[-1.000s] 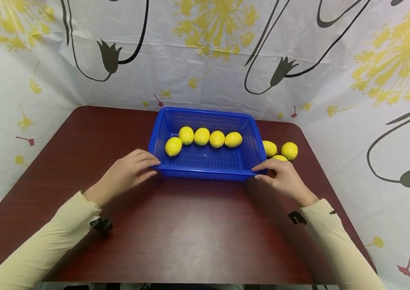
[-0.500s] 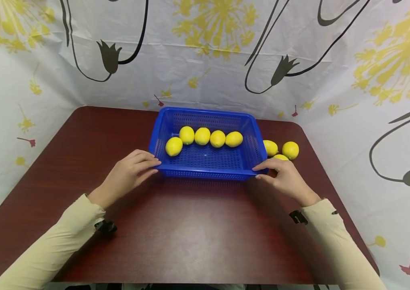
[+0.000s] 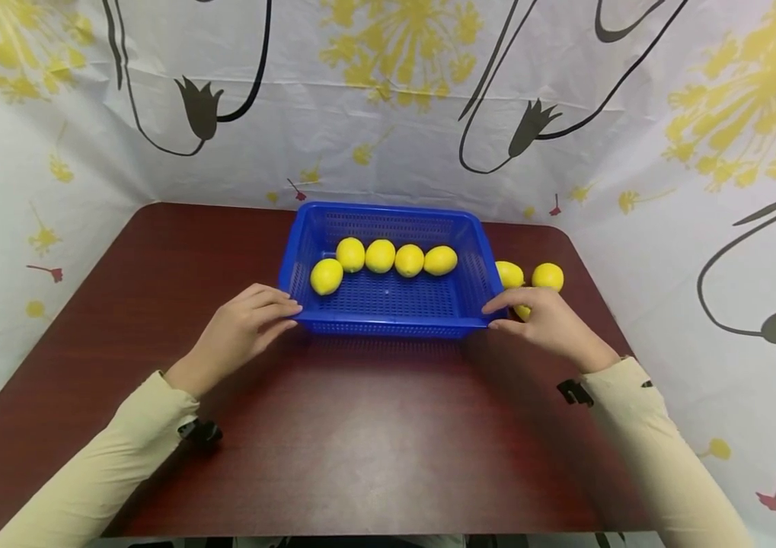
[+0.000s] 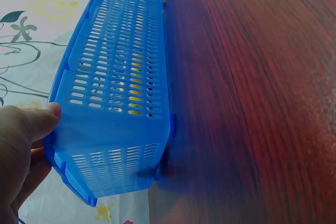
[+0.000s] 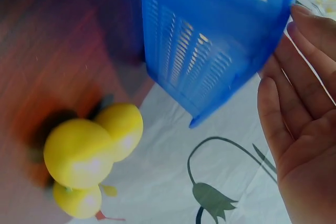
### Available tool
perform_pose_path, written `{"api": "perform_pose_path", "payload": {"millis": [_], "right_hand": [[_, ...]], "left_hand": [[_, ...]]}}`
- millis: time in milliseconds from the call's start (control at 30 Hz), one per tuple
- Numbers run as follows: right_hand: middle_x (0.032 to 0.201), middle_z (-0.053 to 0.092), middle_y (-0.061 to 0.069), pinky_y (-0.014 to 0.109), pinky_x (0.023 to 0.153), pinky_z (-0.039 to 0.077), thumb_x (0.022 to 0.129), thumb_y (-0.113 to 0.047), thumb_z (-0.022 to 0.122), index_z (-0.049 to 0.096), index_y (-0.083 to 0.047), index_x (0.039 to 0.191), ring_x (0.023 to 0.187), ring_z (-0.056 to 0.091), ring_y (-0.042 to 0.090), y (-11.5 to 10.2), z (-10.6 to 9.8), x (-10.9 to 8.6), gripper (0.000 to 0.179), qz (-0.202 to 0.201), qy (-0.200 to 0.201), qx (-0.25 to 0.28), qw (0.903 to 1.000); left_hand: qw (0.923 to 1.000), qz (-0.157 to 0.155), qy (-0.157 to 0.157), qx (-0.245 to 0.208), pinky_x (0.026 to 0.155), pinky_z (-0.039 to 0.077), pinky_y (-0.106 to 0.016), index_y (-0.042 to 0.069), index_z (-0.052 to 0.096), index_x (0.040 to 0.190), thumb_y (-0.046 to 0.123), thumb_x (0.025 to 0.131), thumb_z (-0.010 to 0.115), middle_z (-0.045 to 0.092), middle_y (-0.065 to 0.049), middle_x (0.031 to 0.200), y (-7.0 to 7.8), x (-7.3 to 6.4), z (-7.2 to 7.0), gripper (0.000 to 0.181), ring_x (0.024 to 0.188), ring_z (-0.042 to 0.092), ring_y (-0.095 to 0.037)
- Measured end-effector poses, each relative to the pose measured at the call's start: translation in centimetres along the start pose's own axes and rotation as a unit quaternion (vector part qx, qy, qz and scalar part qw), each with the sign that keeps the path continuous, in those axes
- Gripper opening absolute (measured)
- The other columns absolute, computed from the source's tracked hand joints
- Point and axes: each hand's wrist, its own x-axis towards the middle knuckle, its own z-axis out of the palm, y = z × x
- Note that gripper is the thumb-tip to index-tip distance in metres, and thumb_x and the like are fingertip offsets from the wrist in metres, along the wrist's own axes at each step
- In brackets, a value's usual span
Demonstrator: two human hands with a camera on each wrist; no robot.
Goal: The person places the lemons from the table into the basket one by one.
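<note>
A blue perforated plastic basket [image 3: 388, 320] stands on the table, with several lemons [image 3: 380, 256] in a curved row inside. My left hand [image 3: 233, 327] pinches its front left corner. In the left wrist view, the left thumb of that hand [image 4: 21, 140] lies on the rim of the basket [image 4: 110, 124], fingers behind it. At the front right corner, my right hand [image 3: 545, 320] has its fingertips right at the rim. The right wrist view shows that hand [image 5: 304, 114] with loosely extended fingers, palm visible, beside the basket [image 5: 205, 40].
Three lemons [image 5: 79, 153] lie together on the table right of the basket, partly behind my right hand in the head view. The dark red-brown table [image 3: 360, 434] is bordered by a patterned white cloth [image 3: 388, 152] at the back and sides.
My right hand has shifted slightly right and its fingers have loosened at the basket's corner. The left hand, the basket and the lemons in it stay as they were.
</note>
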Motion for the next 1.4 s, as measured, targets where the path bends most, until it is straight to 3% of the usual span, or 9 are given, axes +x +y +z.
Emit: {"api": "perform_pose_path", "payload": {"millis": [133, 433, 667, 767, 900, 1067, 1400], "right_hand": [[0.097, 0.074, -0.008, 0.020, 0.071, 0.048, 0.082, -0.009, 0.085, 0.078, -0.016, 0.102, 0.088, 0.062, 0.010, 0.1, -1.4, 0.3, 0.022, -0.005, 0.018, -0.013, 0.9997], [0.091, 0.073, -0.001, 0.025, 0.076, 0.048, 0.073, 0.005, 0.087, 0.077, -0.010, 0.098, 0.082, 0.064, 0.013, 0.0, -5.0, 1.7, 0.031, -0.081, 0.064, -0.074, 0.9919], [0.104, 0.074, 0.003, 0.042, 0.085, 0.049, 0.078, -0.005, 0.086, 0.077, -0.008, 0.107, 0.098, 0.066, 0.025, -0.3, -6.7, 1.9, 0.030, -0.016, 0.046, -0.108, 0.9929], [0.107, 0.074, 0.008, 0.048, 0.084, 0.051, 0.078, -0.006, 0.086, 0.075, -0.005, 0.112, 0.098, 0.067, 0.031, 0.2, -6.7, 1.7, 0.035, -0.014, 0.046, -0.121, 0.9915], [0.109, 0.072, 0.015, 0.051, 0.082, 0.051, 0.079, -0.007, 0.086, 0.073, -0.002, 0.117, 0.096, 0.066, 0.035, 1.5, -6.3, 1.3, 0.040, -0.006, 0.040, -0.139, 0.9894], [0.111, 0.070, 0.016, 0.051, 0.080, 0.051, 0.080, -0.009, 0.086, 0.071, -0.003, 0.120, 0.096, 0.064, 0.035, 3.3, -5.2, 0.7, 0.043, 0.024, 0.034, -0.152, 0.9875], [0.127, 0.061, 0.021, 0.059, 0.096, 0.045, 0.087, -0.020, 0.081, 0.065, -0.001, 0.129, 0.115, 0.057, 0.041, 6.4, -2.9, 0.0, 0.049, 0.105, -0.033, -0.138, 0.9843]], "left_hand": [[1.0000, -0.004, -0.001, -0.001, 0.088, 0.054, -0.042, 0.002, 0.077, 0.107, -0.004, 0.072, 0.086, 0.072, -0.010, 0.105, 0.1, 0.0, -0.1, 0.037, 0.100, 0.064, -0.027], [0.9999, -0.013, -0.005, 0.004, 0.088, 0.054, -0.043, 0.001, 0.077, 0.106, -0.002, 0.073, 0.086, 0.073, -0.010, 0.105, 0.3, -0.1, 0.0, 0.034, 0.100, 0.063, -0.027], [0.9998, -0.018, -0.002, 0.001, 0.089, 0.054, -0.044, 0.001, 0.077, 0.106, -0.004, 0.072, 0.086, 0.073, -0.010, 0.105, 0.3, -0.1, 0.0, 0.035, 0.101, 0.063, -0.027], [0.9998, -0.018, 0.000, -0.001, 0.090, 0.054, -0.044, 0.001, 0.077, 0.107, -0.002, 0.076, 0.085, 0.073, -0.009, 0.105, 0.3, -0.2, 0.0, 0.032, 0.102, 0.063, -0.027], [0.9998, -0.019, 0.000, -0.001, 0.090, 0.053, -0.043, 0.001, 0.077, 0.107, 0.000, 0.079, 0.084, 0.072, -0.009, 0.106, 0.3, -0.2, 0.0, 0.029, 0.102, 0.063, -0.027], [0.9998, -0.021, 0.001, 0.000, 0.090, 0.054, -0.043, 0.001, 0.076, 0.107, -0.003, 0.075, 0.085, 0.072, -0.009, 0.106, 0.3, -0.2, 0.1, 0.034, 0.102, 0.063, -0.027], [0.9997, -0.024, -0.004, 0.004, 0.089, 0.054, -0.044, 0.001, 0.076, 0.107, -0.002, 0.073, 0.087, 0.072, -0.009, 0.105, 0.3, -0.2, 0.1, 0.035, 0.101, 0.063, -0.027]]}}
